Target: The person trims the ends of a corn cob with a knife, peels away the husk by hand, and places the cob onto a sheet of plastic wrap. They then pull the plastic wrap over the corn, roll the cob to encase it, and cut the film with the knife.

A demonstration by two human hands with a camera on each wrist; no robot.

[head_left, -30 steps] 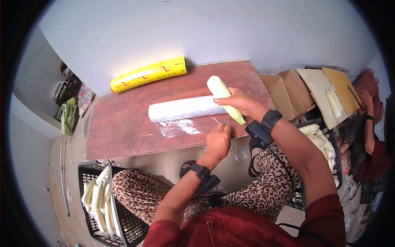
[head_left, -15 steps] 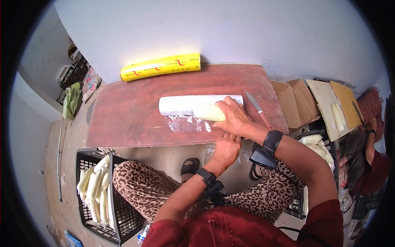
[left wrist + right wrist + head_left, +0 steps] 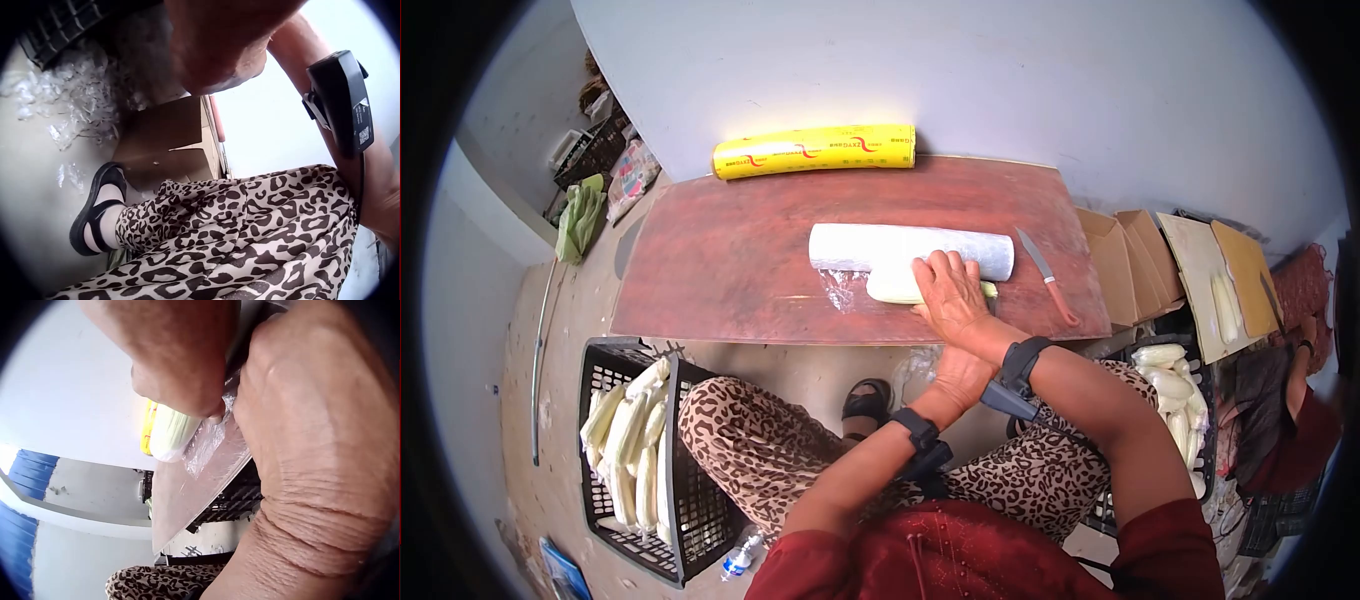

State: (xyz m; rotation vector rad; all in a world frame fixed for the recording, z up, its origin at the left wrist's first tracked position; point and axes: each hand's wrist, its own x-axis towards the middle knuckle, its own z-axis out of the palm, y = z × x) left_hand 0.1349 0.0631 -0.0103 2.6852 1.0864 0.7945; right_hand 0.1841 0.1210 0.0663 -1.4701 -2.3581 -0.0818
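Observation:
A pale-husked ear of corn (image 3: 890, 288) lies along the front of a white roll of plastic film (image 3: 850, 245) on the reddish table. My right hand (image 3: 950, 295) holds the corn from above, fingers over it and thumb at its near side. Loose clear plastic film (image 3: 837, 290) spreads from under the corn. My left hand (image 3: 965, 378) is below the right one at the table's front edge, its fingertips hidden. In the right wrist view, film (image 3: 209, 447) runs up towards the curled left hand (image 3: 312, 406), and the right hand (image 3: 175, 362) covers one end of the corn.
A knife (image 3: 1040, 265) with a reddish handle lies right of the roll. A yellow roll (image 3: 815, 152) stands along the wall. Black crates of corn flank my legs, one at left (image 3: 680, 470) and one at right. Cardboard (image 3: 1135, 260) and another person's arm (image 3: 1300, 370) are further right.
My right hand has brought the corn down from its slanted hold to lie against the roll, uncovering the knife. The left hand has drawn back towards the table edge, under the right hand.

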